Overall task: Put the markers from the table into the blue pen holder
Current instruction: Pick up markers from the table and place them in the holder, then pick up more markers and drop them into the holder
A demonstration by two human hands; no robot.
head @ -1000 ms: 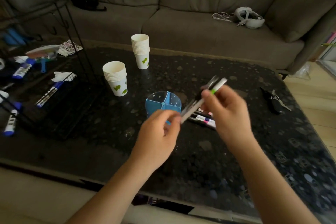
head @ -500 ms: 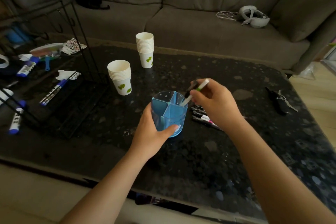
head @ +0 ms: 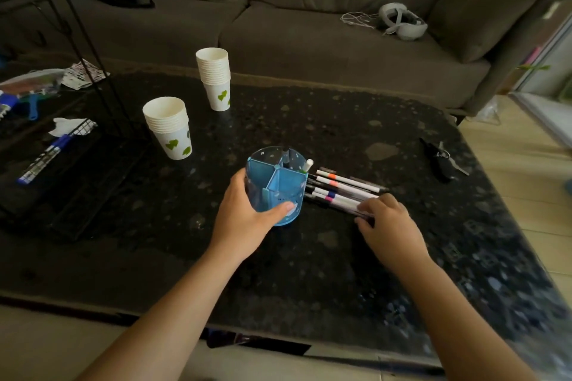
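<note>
Gripping blue pen holder (head: 276, 188) with left hand (head: 244, 219), two markers (head: 305, 166) inside

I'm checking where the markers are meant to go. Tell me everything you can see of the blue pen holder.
The blue pen holder is a round, translucent plastic cup, split inside by blue dividers into wedge compartments. It stands upright on the dark speckled table, near its middle. The left hand wraps its near side, thumb across the front. Two markers already stand in the far compartments, one white-tipped. The loose markers lie right beside it on the table.
</note>
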